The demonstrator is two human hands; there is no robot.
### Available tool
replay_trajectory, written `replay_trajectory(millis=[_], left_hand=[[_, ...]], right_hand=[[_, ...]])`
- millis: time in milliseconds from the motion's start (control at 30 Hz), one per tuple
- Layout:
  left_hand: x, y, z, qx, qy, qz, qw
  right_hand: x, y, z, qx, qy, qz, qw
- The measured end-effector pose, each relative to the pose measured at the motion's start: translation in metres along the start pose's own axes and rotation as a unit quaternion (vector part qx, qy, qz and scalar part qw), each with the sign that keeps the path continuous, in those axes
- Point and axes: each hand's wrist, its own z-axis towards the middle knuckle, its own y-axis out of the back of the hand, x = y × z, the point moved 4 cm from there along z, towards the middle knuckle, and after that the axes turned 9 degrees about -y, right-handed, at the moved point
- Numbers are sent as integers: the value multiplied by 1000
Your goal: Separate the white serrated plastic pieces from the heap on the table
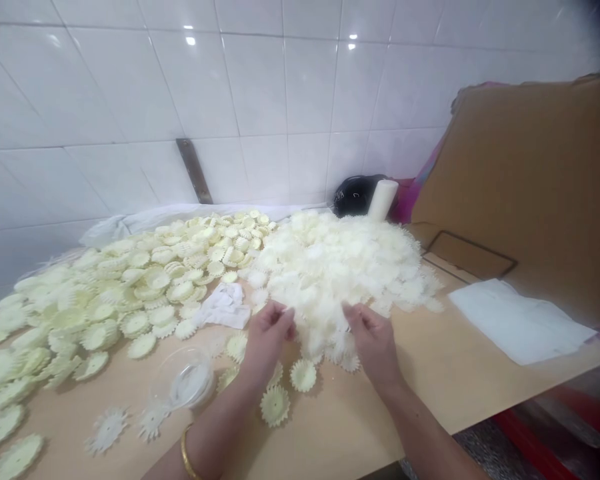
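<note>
My left hand (270, 337) is closed in a pinch at the front of a heap of white, frilly-edged petal-like pieces (345, 260). A pale bit shows at its fingertips, too small to name. Level with it on the right, my right hand (374, 337) also pinches, and what lies between its fingers I cannot make out. The two hands are apart, with white pieces from the heap between them. Below the hands lie loose cream discs with toothed edges, among them one disc (275, 405) with a small centre hole. A clear round tub (193, 380) with whitish contents stands left of my left wrist.
A large pile of cream toothed discs (145, 273) covers the table's left side, beside a crumpled white cloth (223, 307). At the back stand a white roll (383, 200) and a black object (355, 195). Right are a cardboard box (525, 180) and a folded white sheet (520, 323).
</note>
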Motion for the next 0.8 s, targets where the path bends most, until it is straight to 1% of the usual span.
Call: replay_trajectory(millis=[67,167,267,333,433,500,567,667,700,800], left_hand=[[-2,3,2,-11,-19,24,999],[-1,-1,1,14,-24,25,999],[3,-4,-1,54,-2,-26,998],[6,-5,0,63,17,-64,996],[11,-3,2,61,35,-88,994],[12,-4,3,62,38,-92,993],[11,-6,2,65,41,-100,992],[8,-10,0,67,32,-106,992],[6,-12,-1,72,25,-103,992],[2,-17,-5,98,-2,-86,991]], right_hand=[[-1,3,2,-30,5,-24,999],[-3,3,4,-26,14,-60,998],[-6,4,4,-5,23,-103,994],[-8,6,4,-4,46,-143,989],[-9,11,3,-37,91,-183,978],[-7,14,2,-60,112,-187,974],[-3,14,-1,-69,126,-179,973],[6,8,-5,-50,132,-148,979],[9,4,-6,-32,123,-134,983],[13,-6,-7,34,66,-93,993]])
